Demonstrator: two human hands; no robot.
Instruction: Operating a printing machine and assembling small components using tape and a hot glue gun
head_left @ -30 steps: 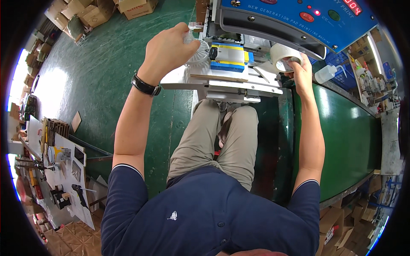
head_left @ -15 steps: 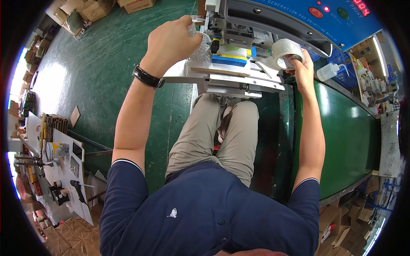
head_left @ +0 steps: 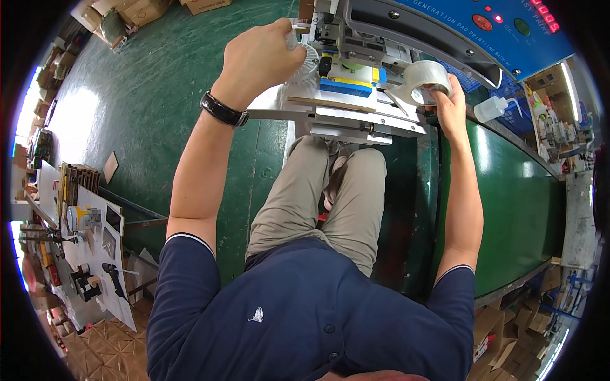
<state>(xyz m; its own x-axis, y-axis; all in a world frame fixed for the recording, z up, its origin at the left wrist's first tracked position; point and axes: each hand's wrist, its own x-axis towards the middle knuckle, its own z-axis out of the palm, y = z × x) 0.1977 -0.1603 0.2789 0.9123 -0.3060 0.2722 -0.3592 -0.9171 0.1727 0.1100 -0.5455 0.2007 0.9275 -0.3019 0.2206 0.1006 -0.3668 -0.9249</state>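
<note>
My left hand (head_left: pixel 262 63) is closed beside the machine's left end. A small clear plastic piece (head_left: pixel 291 42) shows between its thumb and fingers. Just behind and below these fingers is a clear ribbed round item (head_left: pixel 309 62), partly hidden by the hand. My right hand (head_left: pixel 452 109) grips a roll of clear tape (head_left: pixel 424 81) by its near right side, thumb in the core. Between my hands stands the pad printing machine (head_left: pixel 438 32), with a blue and yellow fixture (head_left: pixel 346 86) on its bed. A pale green pad (head_left: pixel 354 66) shows just behind the fixture.
A wooden strip (head_left: pixel 330 103) lies along the bed's front. Right of the machine, a white squeeze bottle (head_left: pixel 490 109) stands by blue crates (head_left: pixel 516 117) on a green-topped bench (head_left: pixel 508 190). Cardboard boxes (head_left: pixel 143 11) sit at the far left, and a cluttered side table (head_left: pixel 95 254) at left.
A pale green pad now shows behind the fixture, and the red display's digits differ. The view has shifted slightly. Both hands keep nearly the same place and hold.
</note>
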